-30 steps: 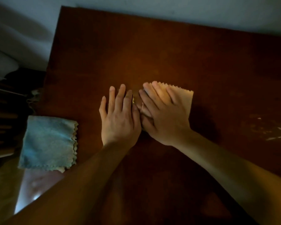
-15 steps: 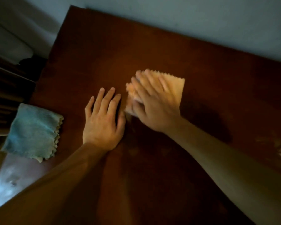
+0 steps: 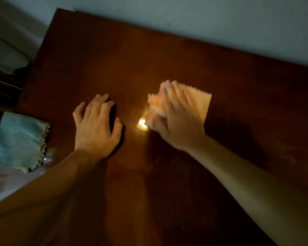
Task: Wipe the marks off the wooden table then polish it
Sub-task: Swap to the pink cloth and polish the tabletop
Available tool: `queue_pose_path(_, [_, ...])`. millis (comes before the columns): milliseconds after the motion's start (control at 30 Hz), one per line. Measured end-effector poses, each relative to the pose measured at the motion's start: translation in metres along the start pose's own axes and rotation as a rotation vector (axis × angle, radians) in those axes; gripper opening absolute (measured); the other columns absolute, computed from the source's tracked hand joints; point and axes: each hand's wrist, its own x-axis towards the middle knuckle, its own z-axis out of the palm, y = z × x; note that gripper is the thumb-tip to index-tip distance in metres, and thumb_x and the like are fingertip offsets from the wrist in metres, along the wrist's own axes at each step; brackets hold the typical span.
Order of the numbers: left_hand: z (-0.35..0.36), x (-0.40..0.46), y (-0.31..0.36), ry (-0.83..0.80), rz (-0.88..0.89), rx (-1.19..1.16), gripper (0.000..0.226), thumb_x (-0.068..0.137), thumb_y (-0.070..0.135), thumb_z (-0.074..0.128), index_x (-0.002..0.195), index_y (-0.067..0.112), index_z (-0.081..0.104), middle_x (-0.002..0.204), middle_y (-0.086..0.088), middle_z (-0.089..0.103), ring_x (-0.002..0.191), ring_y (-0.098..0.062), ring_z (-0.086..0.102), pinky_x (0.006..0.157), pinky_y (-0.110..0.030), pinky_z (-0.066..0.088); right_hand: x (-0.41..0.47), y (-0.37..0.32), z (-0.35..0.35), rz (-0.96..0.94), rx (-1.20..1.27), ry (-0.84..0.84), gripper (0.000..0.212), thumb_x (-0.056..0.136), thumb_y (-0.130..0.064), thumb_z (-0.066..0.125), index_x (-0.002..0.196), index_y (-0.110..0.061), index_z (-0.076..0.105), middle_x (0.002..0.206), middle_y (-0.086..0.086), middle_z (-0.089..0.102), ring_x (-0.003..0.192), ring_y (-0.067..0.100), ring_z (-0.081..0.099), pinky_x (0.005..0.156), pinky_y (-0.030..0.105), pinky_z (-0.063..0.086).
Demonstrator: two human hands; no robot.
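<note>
The right hand, blurred, seemingly presses flat on the beige cloth; the left hand rests loosely curled on the worktop, blue cloth at its left edge.

Both bare forearms reach forward from the lower corners, the left one from the lower left, the right one from the lower right. The left hand rests palm down, wrist low, its fingers bent at the knuckles so the tips touch the tabletop, thumb spread out to the side; it holds nothing. The right hand lies farther forward, palm down with fingers stretched fairly straight and close together, pressing flat on an orange cloth. It is smeared with motion blur, so its fingertips are hard to make out.
</note>
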Motion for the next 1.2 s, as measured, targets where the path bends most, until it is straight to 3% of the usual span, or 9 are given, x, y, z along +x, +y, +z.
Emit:
queue_pose_path(133, [0.004,-0.013,0.048,-0.064,0.122,-0.017,0.053,0.096,0.039,0.037,0.141,0.014,0.05,0.154,-0.009,0.042,0.148,-0.026,0.03,0.117,-0.05,0.018,-0.005,0.023,-0.005,-0.175,-0.053,-0.093,0.072,0.104,-0.051,0.027,0.16,-0.006,0.025,0.168,0.013,0.02,0.157,0.027,0.012,0.128,0.043,0.008])
queue_pose_path(267, [0.024,-0.035,0.063,-0.108,0.116,-0.013,0.057,0.101,0.042,0.031,0.153,0.019,0.035,0.165,-0.006,0.02,0.154,-0.023,0.009,0.123,-0.043,0.005,0.043,0.065,-0.022,0.057,-0.048,-0.065,0.074,0.101,-0.051,0.02,0.162,-0.009,0.016,0.171,0.009,0.012,0.158,0.024,0.005,0.128,0.043,0.004])
queue_pose_path(433, [0.029,-0.036,0.059,-0.099,0.141,0.015,0.058,0.102,0.042,0.033,0.154,0.017,0.033,0.165,-0.007,0.019,0.154,-0.024,0.008,0.124,-0.044,0.003,0.009,0.038,-0.009,0.137,-0.026,0.086,0.07,0.102,-0.047,0.023,0.16,-0.009,0.027,0.167,0.011,0.026,0.156,0.027,0.018,0.127,0.05,0.011])
queue_pose_path(567, [0.029,-0.036,0.061,-0.098,0.127,0.036,0.058,0.101,0.042,0.032,0.154,0.016,0.034,0.165,-0.008,0.02,0.154,-0.024,0.008,0.124,-0.046,0.005,-0.066,0.003,0.01,-0.053,-0.069,0.017,0.067,0.103,-0.046,0.029,0.158,-0.007,0.033,0.166,0.012,0.028,0.156,0.028,0.019,0.125,0.053,0.016])
queue_pose_path(667, [0.029,-0.036,0.06,-0.083,0.121,0.031,0.058,0.101,0.041,0.035,0.153,0.016,0.035,0.164,-0.008,0.022,0.154,-0.024,0.01,0.124,-0.045,0.005,-0.057,0.026,0.005,-0.166,-0.072,-0.025,0.067,0.103,-0.05,0.03,0.156,-0.009,0.037,0.165,0.011,0.032,0.155,0.028,0.023,0.125,0.051,0.016])
queue_pose_path(833, [0.029,-0.036,0.063,-0.066,0.118,0.014,0.055,0.102,0.039,0.036,0.153,0.017,0.036,0.164,-0.007,0.022,0.154,-0.023,0.011,0.124,-0.044,0.005,0.017,0.069,-0.016,0.084,-0.058,0.031,0.069,0.102,-0.048,0.025,0.158,-0.007,0.03,0.166,0.013,0.028,0.155,0.03,0.02,0.127,0.049,0.012])
queue_pose_path(967, [0.028,-0.037,0.063,-0.062,0.106,0.016,0.055,0.102,0.038,0.032,0.153,0.017,0.036,0.164,-0.007,0.023,0.154,-0.024,0.012,0.123,-0.044,0.006,-0.018,0.035,0.001,0.145,-0.068,0.11,0.068,0.103,-0.045,0.026,0.158,-0.006,0.029,0.165,0.015,0.028,0.155,0.032,0.021,0.126,0.05,0.013])
queue_pose_path(1100, [0.029,-0.036,0.063,-0.05,0.106,0.006,0.056,0.102,0.038,0.03,0.152,0.016,0.036,0.164,-0.008,0.024,0.153,-0.025,0.013,0.124,-0.046,0.008,-0.105,-0.028,0.021,-0.014,0.003,0.014,0.067,0.103,-0.045,0.033,0.158,-0.008,0.03,0.165,0.015,0.029,0.156,0.031,0.018,0.126,0.053,0.014])
queue_pose_path(1200, [0.033,-0.037,0.06,-0.032,0.112,0.017,0.055,0.102,0.038,0.03,0.153,0.017,0.036,0.164,-0.008,0.024,0.154,-0.024,0.013,0.124,-0.046,0.008,-0.101,-0.019,0.021,-0.131,-0.017,-0.044,0.07,0.099,-0.048,0.036,0.157,-0.009,0.035,0.165,0.012,0.031,0.155,0.029,0.021,0.126,0.051,0.014])
